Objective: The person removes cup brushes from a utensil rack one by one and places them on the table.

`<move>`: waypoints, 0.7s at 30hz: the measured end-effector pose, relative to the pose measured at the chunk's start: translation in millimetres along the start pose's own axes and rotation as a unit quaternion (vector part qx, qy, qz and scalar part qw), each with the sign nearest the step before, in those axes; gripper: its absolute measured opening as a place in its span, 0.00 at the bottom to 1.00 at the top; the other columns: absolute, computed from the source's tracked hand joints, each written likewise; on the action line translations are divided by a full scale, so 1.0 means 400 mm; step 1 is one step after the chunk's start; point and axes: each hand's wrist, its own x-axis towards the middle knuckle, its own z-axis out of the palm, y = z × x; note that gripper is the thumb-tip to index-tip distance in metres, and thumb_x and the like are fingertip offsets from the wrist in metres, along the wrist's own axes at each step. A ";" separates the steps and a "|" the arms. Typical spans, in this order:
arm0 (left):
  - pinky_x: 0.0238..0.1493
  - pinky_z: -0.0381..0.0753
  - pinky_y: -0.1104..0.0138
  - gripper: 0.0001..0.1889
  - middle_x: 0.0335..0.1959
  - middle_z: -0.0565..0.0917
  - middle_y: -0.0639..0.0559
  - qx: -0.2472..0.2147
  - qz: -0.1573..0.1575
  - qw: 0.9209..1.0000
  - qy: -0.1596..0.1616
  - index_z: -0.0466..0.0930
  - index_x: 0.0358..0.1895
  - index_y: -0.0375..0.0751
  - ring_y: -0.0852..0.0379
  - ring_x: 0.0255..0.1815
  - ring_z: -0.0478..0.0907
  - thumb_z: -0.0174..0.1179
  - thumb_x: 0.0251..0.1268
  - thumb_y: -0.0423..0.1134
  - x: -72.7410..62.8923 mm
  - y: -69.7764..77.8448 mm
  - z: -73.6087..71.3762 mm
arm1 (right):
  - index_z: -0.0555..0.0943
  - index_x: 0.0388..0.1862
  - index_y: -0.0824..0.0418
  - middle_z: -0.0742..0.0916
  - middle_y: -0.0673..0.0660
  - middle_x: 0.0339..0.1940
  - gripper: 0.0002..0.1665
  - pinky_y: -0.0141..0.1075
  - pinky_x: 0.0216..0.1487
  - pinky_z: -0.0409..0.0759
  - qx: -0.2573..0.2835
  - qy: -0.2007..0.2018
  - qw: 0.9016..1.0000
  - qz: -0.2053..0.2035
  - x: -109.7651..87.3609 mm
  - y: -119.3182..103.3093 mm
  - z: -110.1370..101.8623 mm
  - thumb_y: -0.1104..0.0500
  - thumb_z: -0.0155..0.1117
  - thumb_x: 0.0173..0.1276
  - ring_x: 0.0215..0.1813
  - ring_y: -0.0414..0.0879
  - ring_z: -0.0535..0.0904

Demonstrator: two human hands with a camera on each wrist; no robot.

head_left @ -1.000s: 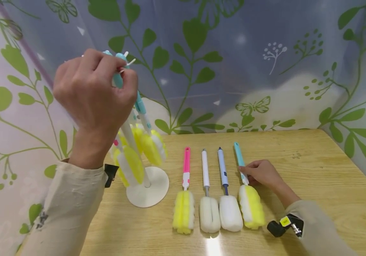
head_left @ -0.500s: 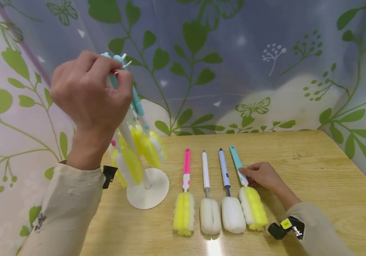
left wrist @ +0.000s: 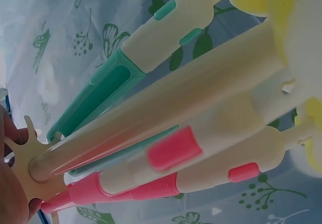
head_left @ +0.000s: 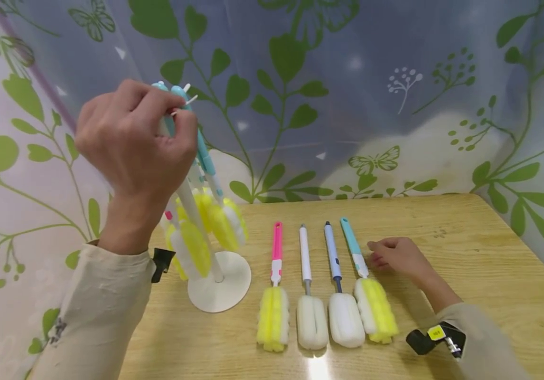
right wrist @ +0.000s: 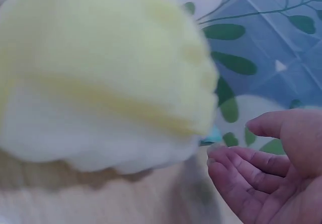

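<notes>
My left hand grips the hooked top of a white brush stand on the left of the table. Sponge bottle brushes with teal and pink handles hang from it around the pole; their yellow and white heads dangle below. In the left wrist view, fingers overlap the hook ring. My right hand is empty, fingers loosely bent, just right of a teal-handled brush lying on the table. That brush's sponge head fills much of the right wrist view, apart from the hand.
Left of the teal brush lie a blue-handled brush, a white-handled brush and a pink-handled brush, in a row, heads toward me. A leaf-patterned curtain hangs behind the wooden table.
My right hand has let go of the teal brush and drawn back slightly to the right. Before that, the brush's handle end swung left. The left hand stays on the stand's top.
</notes>
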 end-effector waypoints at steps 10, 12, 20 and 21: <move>0.33 0.68 0.55 0.14 0.17 0.81 0.51 -0.049 0.009 0.998 0.024 0.82 0.14 0.42 0.46 0.16 0.69 0.45 0.37 0.35 0.000 -0.005 0.001 | 0.74 0.55 0.75 0.84 0.67 0.42 0.31 0.42 0.43 0.81 0.043 0.028 0.996 -0.070 -0.011 -0.068 -0.019 0.47 0.54 0.72 0.42 0.53 0.84; 0.34 0.67 0.58 0.14 0.18 0.82 0.52 -0.064 0.008 0.998 0.027 0.83 0.14 0.42 0.47 0.15 0.70 0.45 0.38 0.35 0.001 -0.006 0.003 | 0.75 0.54 0.73 0.84 0.66 0.42 0.29 0.41 0.43 0.82 0.051 0.028 0.995 -0.086 -0.012 -0.091 -0.012 0.48 0.55 0.71 0.41 0.52 0.84; 0.38 0.64 0.69 0.15 0.17 0.83 0.49 -0.149 -0.008 0.988 0.039 0.85 0.14 0.41 0.46 0.18 0.74 0.46 0.39 0.34 0.003 -0.027 0.005 | 0.79 0.50 0.67 0.84 0.63 0.39 0.23 0.42 0.42 0.82 0.084 -0.016 0.985 -0.152 -0.019 -0.210 0.036 0.48 0.56 0.71 0.40 0.54 0.83; 0.38 0.64 0.70 0.15 0.17 0.83 0.49 -0.161 -0.010 0.986 0.040 0.85 0.14 0.41 0.46 0.19 0.75 0.46 0.39 0.34 0.003 -0.031 0.005 | 0.79 0.50 0.67 0.84 0.64 0.39 0.23 0.42 0.42 0.82 0.087 -0.023 0.983 -0.158 -0.019 -0.226 0.043 0.49 0.57 0.70 0.40 0.54 0.82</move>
